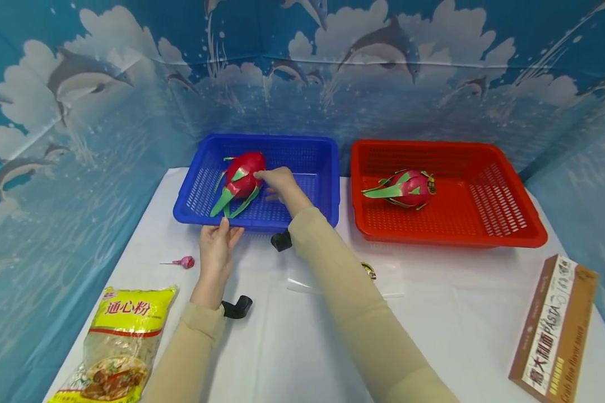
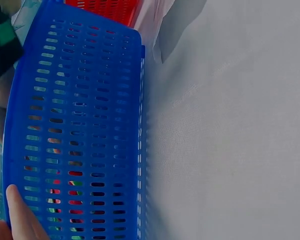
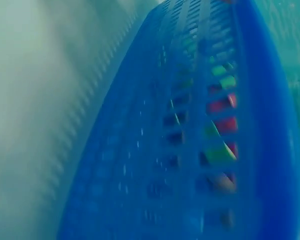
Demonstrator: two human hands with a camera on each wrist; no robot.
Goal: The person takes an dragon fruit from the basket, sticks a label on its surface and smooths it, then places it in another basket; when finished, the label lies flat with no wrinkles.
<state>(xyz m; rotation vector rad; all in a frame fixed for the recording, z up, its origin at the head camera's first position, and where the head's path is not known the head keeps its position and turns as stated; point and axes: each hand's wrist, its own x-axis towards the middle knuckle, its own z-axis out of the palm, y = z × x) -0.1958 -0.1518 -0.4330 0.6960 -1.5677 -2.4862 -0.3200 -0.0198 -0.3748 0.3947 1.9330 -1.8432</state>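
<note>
Dolphin-print cloth [image 1: 302, 106] backs a blue basket [image 1: 258, 225]; the left hand [image 1: 215, 249] touches its front, fingers extended, probably steadying it. Inside, the right hand [image 1: 280, 183] touches a dragon fruit [image 1: 244, 169], grip unclear.

Blue printed sheeting [image 1: 292, 106] screens the far, left and right sides; leaping dolphins [image 1: 383, 47] and white clouds [image 1: 116, 31] fill its deeper-blue upper part, paler rippled water its lower; a white cloth [image 1: 287, 347] covers the desk; faint creases cross the far sheeting.
</note>
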